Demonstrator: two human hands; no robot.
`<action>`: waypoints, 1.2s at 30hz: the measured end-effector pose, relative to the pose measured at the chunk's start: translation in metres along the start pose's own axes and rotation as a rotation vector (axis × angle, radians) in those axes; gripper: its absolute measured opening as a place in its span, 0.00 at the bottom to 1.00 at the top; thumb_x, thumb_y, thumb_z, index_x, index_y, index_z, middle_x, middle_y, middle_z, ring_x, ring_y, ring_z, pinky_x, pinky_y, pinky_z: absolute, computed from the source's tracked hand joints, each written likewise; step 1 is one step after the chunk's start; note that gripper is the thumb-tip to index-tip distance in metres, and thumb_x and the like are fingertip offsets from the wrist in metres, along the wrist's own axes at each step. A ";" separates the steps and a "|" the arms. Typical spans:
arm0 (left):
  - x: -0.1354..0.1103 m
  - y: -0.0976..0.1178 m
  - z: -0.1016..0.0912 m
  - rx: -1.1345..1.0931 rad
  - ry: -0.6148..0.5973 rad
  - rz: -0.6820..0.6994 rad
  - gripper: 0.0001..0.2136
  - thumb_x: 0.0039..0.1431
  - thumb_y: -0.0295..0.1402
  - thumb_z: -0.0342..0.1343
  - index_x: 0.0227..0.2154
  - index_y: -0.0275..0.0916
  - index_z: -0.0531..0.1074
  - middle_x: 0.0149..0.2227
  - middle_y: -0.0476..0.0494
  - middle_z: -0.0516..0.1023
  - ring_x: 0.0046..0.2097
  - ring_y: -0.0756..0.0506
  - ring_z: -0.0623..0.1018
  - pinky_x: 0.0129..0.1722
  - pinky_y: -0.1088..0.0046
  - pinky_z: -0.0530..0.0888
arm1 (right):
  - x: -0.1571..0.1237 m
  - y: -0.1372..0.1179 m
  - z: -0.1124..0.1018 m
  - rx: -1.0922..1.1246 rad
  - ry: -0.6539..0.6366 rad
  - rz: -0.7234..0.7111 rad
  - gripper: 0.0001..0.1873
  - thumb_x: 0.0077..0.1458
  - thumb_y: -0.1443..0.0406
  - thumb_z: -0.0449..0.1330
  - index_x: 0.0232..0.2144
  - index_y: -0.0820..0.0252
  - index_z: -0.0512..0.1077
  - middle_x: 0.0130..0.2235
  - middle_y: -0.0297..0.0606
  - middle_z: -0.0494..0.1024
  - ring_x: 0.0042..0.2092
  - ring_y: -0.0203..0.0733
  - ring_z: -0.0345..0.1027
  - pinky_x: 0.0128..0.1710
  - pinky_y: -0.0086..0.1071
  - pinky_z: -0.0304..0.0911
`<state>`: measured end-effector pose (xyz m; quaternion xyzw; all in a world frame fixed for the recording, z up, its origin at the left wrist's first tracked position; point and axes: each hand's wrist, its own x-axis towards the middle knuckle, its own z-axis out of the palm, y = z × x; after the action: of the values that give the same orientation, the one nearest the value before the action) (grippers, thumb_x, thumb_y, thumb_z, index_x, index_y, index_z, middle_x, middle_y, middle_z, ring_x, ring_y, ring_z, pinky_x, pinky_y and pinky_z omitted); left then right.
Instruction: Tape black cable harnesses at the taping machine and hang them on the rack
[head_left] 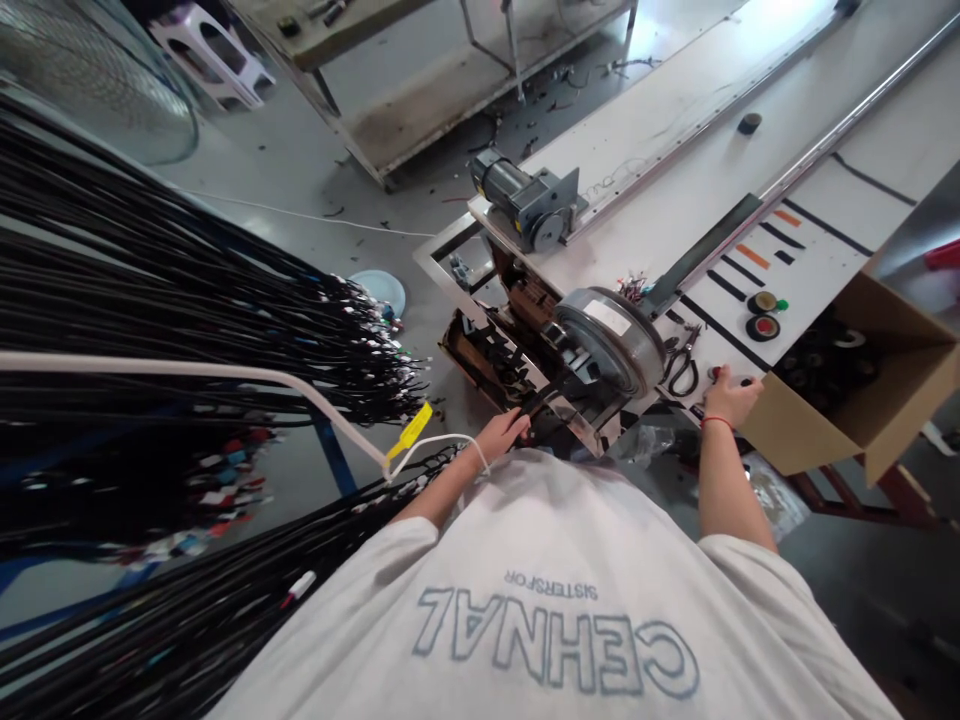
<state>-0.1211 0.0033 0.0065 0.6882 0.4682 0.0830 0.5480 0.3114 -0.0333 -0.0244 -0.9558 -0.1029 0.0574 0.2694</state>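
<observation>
My left hand (504, 438) is closed around a black cable (546, 394) beside the round reel-like machine part (611, 338) at the table's end. A white cord (442, 438) with a yellow tag (411, 431) hangs near that wrist. At the table's near edge, my right hand (731, 400) has its fingers curled over something small with red and black showing, too covered to make out. Black-handled pliers (682, 372) lie just left of it. Two tape rolls stand beyond it: a red-cored roll (763, 326) and another black roll (762, 302).
A cardboard box (806, 425) of black rolls adjoins my right hand. Black and orange strips (752, 257) lie on the white table (885, 110). A motor (514, 190) sits at its far corner. Bundles of black cables (187, 300) hang at left.
</observation>
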 end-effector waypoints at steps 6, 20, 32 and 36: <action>0.010 0.019 0.013 -0.033 0.118 0.065 0.20 0.66 0.46 0.40 0.26 0.39 0.64 0.23 0.50 0.69 0.28 0.49 0.69 0.34 0.73 0.66 | 0.000 0.001 -0.001 0.084 0.022 0.001 0.32 0.54 0.50 0.58 0.54 0.64 0.60 0.53 0.58 0.68 0.55 0.61 0.63 0.54 0.52 0.58; 0.049 0.038 0.031 -0.077 0.134 0.115 0.20 0.67 0.45 0.38 0.23 0.39 0.61 0.22 0.51 0.64 0.28 0.49 0.66 0.32 0.72 0.63 | -0.001 0.001 -0.002 0.101 0.038 0.022 0.32 0.53 0.48 0.59 0.53 0.61 0.61 0.53 0.55 0.68 0.54 0.61 0.64 0.55 0.54 0.56; 0.044 0.040 0.031 -0.085 0.137 0.113 0.22 0.66 0.49 0.37 0.24 0.39 0.61 0.22 0.51 0.64 0.29 0.50 0.67 0.32 0.73 0.64 | 0.001 0.001 -0.001 0.090 0.004 0.011 0.34 0.52 0.49 0.60 0.55 0.63 0.60 0.54 0.59 0.66 0.56 0.63 0.61 0.55 0.55 0.56; 0.048 0.032 0.036 -0.141 0.105 0.103 0.23 0.65 0.52 0.40 0.25 0.38 0.63 0.21 0.52 0.64 0.27 0.50 0.66 0.29 0.74 0.64 | -0.001 0.001 -0.003 0.103 0.008 -0.009 0.32 0.57 0.48 0.54 0.56 0.64 0.60 0.55 0.60 0.66 0.57 0.63 0.61 0.55 0.55 0.56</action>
<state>-0.0548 0.0154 0.0006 0.6655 0.4535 0.1798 0.5649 0.3110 -0.0356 -0.0220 -0.9404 -0.1029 0.0578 0.3190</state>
